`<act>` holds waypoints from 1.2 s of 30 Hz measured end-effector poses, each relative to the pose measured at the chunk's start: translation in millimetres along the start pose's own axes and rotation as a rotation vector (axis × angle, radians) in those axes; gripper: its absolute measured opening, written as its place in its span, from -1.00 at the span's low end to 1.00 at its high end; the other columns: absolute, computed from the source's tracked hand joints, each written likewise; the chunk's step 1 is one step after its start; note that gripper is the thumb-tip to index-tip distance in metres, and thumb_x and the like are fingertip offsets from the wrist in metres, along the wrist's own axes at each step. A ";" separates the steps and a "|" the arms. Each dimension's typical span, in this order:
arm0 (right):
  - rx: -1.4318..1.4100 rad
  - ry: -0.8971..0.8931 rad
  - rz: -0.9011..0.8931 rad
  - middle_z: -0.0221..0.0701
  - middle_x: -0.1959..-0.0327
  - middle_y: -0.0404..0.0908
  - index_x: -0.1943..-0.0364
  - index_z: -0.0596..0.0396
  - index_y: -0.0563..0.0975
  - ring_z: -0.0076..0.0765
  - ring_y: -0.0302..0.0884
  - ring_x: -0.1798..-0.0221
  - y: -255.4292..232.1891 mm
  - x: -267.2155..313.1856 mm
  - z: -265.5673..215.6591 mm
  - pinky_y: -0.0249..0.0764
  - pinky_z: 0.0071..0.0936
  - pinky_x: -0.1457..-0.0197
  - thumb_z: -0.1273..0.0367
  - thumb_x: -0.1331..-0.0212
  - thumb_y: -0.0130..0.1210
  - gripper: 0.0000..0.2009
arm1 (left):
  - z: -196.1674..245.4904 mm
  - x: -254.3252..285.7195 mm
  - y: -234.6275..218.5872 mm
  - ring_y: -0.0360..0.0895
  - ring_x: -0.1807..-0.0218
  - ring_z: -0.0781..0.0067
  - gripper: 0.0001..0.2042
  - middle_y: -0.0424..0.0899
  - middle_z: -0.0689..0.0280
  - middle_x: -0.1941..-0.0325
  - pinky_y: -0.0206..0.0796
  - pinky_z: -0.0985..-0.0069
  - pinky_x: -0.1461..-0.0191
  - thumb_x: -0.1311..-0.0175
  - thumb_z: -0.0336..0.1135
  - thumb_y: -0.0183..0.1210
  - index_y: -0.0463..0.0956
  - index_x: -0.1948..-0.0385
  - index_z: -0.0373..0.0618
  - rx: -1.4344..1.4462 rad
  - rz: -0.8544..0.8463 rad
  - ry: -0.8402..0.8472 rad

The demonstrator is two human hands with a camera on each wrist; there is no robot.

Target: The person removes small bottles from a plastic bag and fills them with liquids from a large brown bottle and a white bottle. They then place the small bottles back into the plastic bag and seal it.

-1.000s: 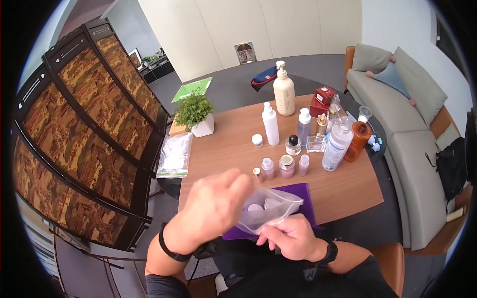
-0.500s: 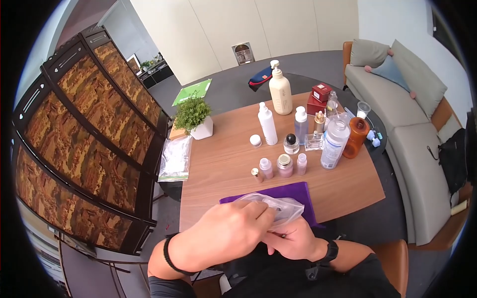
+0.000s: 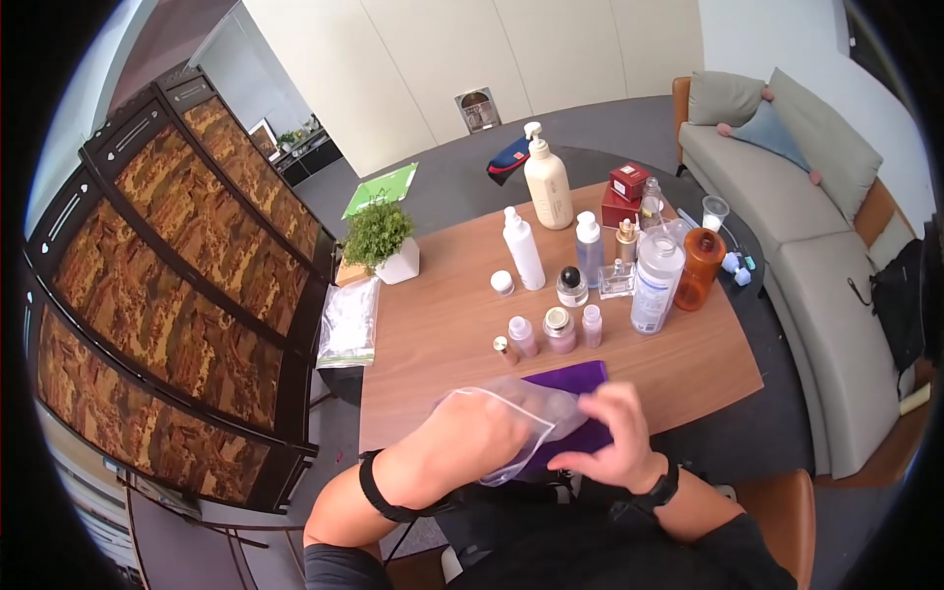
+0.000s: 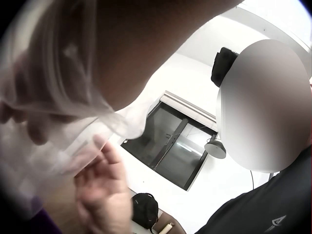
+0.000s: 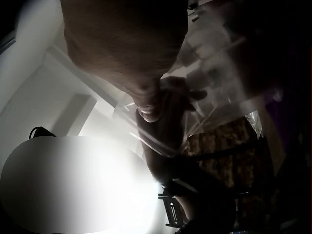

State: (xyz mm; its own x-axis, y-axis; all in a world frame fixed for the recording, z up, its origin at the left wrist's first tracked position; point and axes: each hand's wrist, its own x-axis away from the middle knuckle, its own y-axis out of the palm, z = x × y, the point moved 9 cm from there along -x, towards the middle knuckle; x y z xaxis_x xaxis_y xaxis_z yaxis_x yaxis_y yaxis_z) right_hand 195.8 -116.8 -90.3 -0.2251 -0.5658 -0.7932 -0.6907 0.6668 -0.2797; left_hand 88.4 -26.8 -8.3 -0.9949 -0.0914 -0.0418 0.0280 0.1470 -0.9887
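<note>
My left hand (image 3: 482, 433) reaches inside a clear plastic zip bag (image 3: 536, 393), whose pale zip edge runs across the back of the hand. Through the film in the left wrist view, its fingers (image 4: 36, 130) look blurred, and I cannot tell whether they hold something. Pale container shapes (image 5: 209, 68) show hazily inside the bag in the right wrist view. My right hand (image 3: 621, 438) is at the bag's right side, thumb and fingers spread apart, fingertips right at the film. Beneath the bag lies a purple mat (image 3: 580, 379).
Past the mat stand small pink bottles (image 3: 523, 336), a jar (image 3: 560, 330) and a gold-capped vial (image 3: 504, 350). Farther back are a cream pump bottle (image 3: 549, 187), a clear bottle (image 3: 656, 285) and an amber bottle (image 3: 700, 270). A potted plant (image 3: 382, 241) and a filled plastic bag (image 3: 348, 323) stand left.
My left hand has gone from above the bag's mouth down into it. The right hand has let go of the bag's edge and spread its fingers, moving slightly right.
</note>
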 end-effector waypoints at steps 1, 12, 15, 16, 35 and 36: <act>-0.088 0.113 -0.115 -0.05 -0.37 0.50 -0.51 0.20 0.33 0.03 0.53 -0.35 15.8 7.3 22.0 0.51 -0.05 -0.35 0.11 0.15 0.74 0.10 | -2.9 2.2 2.0 0.79 0.25 0.18 -0.80 0.77 0.22 0.16 0.65 0.31 0.25 -0.22 -0.38 0.28 0.68 0.14 -0.16 0.009 -0.054 0.002; -0.005 0.333 -0.305 0.07 -0.25 0.58 -0.57 0.29 0.22 0.27 0.60 -0.28 59.7 40.8 62.7 0.56 -0.02 -0.36 0.45 -0.13 0.49 -0.09 | -95.9 85.1 -126.7 0.67 0.36 0.48 -0.86 0.79 0.18 0.19 0.50 0.57 0.31 -0.37 -0.57 0.24 0.67 0.10 -0.29 0.611 0.708 -0.536; -0.003 0.319 -0.290 0.11 -0.23 0.59 -0.55 0.31 0.25 0.31 0.60 -0.26 57.8 42.4 61.7 0.56 0.00 -0.33 0.49 -0.12 0.44 -0.13 | -135.0 118.1 -132.2 0.72 0.27 0.56 -0.88 0.79 0.23 0.18 0.53 0.61 0.24 -0.51 -0.61 0.15 0.67 0.08 -0.34 0.663 0.978 -0.654; -0.005 0.311 -0.296 0.11 -0.23 0.59 -0.55 0.31 0.25 0.31 0.60 -0.26 58.5 42.4 60.8 0.56 0.00 -0.33 0.49 -0.12 0.44 -0.13 | -146.6 122.7 -124.5 0.66 0.30 0.58 -0.89 0.78 0.25 0.19 0.51 0.61 0.24 -0.55 -0.57 0.14 0.67 0.09 -0.34 0.626 0.988 -0.685; 0.047 0.266 -0.275 0.16 -0.21 0.61 -0.56 0.36 0.24 0.33 0.64 -0.23 56.4 38.8 55.3 0.59 -0.01 -0.30 0.51 -0.14 0.41 -0.14 | -164.7 34.6 50.8 0.76 0.03 -0.20 -0.67 0.78 -0.08 0.06 0.61 0.02 -0.07 -0.37 -0.27 0.38 0.68 -0.08 -0.23 0.287 0.210 -0.532; 0.049 0.262 -0.264 0.17 -0.22 0.61 -0.56 0.36 0.23 0.34 0.64 -0.24 55.2 38.2 53.5 0.59 -0.01 -0.31 0.51 -0.15 0.41 -0.14 | -166.5 39.4 45.3 0.77 0.02 -0.18 -0.65 0.78 -0.08 0.02 0.62 0.02 -0.08 -0.38 -0.27 0.38 0.66 -0.10 -0.25 0.242 0.223 -0.551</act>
State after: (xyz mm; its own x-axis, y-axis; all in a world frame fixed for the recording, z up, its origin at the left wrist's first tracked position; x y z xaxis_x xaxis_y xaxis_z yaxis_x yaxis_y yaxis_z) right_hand 185.8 -75.6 -165.1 -0.2166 -0.8220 -0.5266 -0.7159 0.5005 -0.4868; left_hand 34.4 140.3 -30.8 -0.7691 -0.5862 -0.2546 0.3139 0.0005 -0.9494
